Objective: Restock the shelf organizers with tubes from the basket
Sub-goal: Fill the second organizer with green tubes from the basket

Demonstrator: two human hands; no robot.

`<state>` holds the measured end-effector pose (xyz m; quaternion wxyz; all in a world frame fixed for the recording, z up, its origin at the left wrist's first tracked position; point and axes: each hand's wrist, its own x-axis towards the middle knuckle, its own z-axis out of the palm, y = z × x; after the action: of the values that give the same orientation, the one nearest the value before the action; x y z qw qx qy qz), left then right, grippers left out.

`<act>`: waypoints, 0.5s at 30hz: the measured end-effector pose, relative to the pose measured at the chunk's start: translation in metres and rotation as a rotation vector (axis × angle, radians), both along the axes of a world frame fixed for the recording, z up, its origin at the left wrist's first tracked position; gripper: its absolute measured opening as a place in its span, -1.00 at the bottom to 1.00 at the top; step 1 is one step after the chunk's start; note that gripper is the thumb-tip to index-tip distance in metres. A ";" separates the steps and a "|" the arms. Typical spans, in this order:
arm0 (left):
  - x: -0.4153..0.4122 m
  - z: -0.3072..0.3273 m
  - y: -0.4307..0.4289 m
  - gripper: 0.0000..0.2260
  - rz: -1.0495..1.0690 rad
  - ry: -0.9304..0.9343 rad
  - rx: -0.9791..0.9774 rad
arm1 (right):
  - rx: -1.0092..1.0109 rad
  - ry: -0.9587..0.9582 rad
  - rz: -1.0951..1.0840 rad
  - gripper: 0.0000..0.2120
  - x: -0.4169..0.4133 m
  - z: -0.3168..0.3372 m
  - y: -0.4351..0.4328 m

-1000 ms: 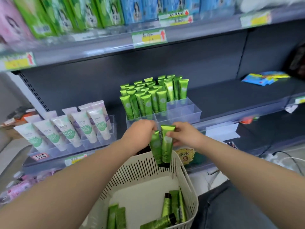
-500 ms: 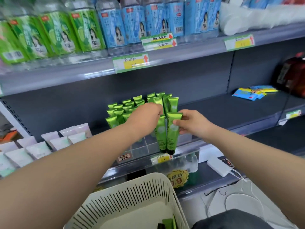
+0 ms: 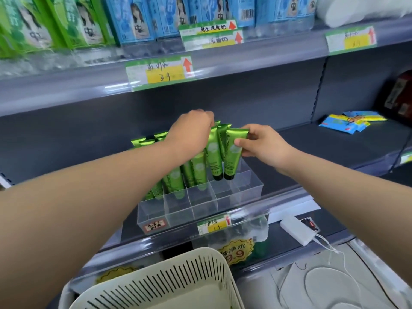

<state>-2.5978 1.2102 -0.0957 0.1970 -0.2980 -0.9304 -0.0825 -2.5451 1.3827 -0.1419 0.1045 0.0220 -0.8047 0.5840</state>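
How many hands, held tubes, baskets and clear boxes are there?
Hands: 2, left hand and right hand
Held tubes: 2, left tube and right tube
Basket: 1
Organizer: 1
Total: 6

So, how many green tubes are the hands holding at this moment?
2. The left tube hangs from the left hand; the right tube is pinched by the right hand. Both caps point down over the clear organizer.
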 end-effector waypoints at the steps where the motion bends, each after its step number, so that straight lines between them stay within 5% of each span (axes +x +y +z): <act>1: -0.005 0.000 0.001 -0.78 -0.001 0.009 -0.003 | -0.001 0.008 -0.007 -0.86 -0.005 0.001 0.001; 15: -0.056 -0.021 0.007 -0.78 -0.008 0.007 -0.107 | 0.062 -0.018 0.051 -0.93 -0.049 -0.025 -0.004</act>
<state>-2.6539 1.2177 -0.1166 0.1839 -0.3121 -0.9315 -0.0325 -2.5946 1.3784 -0.1669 0.0818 0.0405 -0.8226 0.5613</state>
